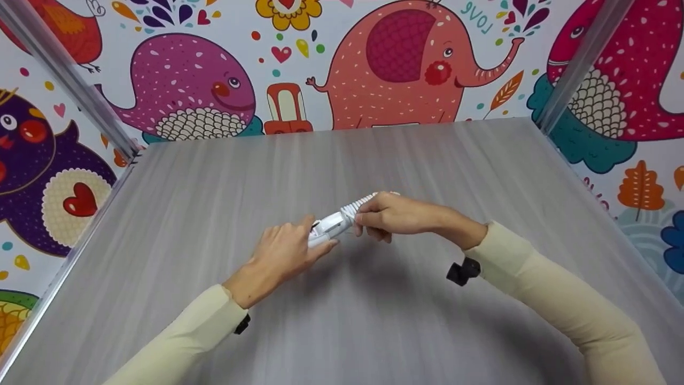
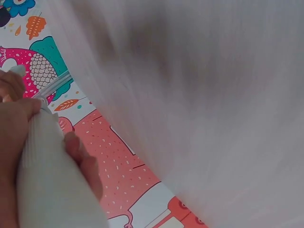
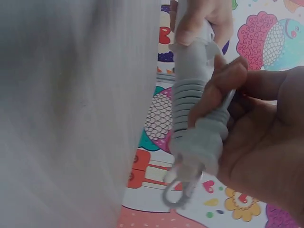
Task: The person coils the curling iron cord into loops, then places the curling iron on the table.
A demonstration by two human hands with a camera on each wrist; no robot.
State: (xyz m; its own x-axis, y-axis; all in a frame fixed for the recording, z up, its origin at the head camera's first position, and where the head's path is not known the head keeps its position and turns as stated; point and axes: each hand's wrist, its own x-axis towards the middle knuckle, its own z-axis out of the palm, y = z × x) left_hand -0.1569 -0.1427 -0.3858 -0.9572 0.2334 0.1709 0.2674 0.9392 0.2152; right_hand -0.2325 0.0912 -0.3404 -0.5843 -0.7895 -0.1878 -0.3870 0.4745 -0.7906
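Note:
A white handheld appliance [image 1: 328, 227], its exact kind unclear, is held tilted above the table, with white cord [image 1: 355, 207] wound in tight turns round its far end. My left hand [image 1: 283, 246] grips the body, thumb along the near side. At the wound end, my right hand [image 1: 395, 213] pinches the cord with curled fingers. The right wrist view shows the ribbed turns [image 3: 187, 104] beside the right fingers, and a small loop [image 3: 173, 197] hanging from the tip. In the left wrist view the white body [image 2: 52, 166] lies between the fingers, close and blurred.
A grey wood-grain table [image 1: 214, 187] lies beneath both hands, which cast shadows on it. Printed cartoon walls [image 1: 299, 53] enclose its back and sides, with metal posts [image 1: 585, 64] at the back corners. Small black devices [image 1: 464, 271] sit at the wrists.

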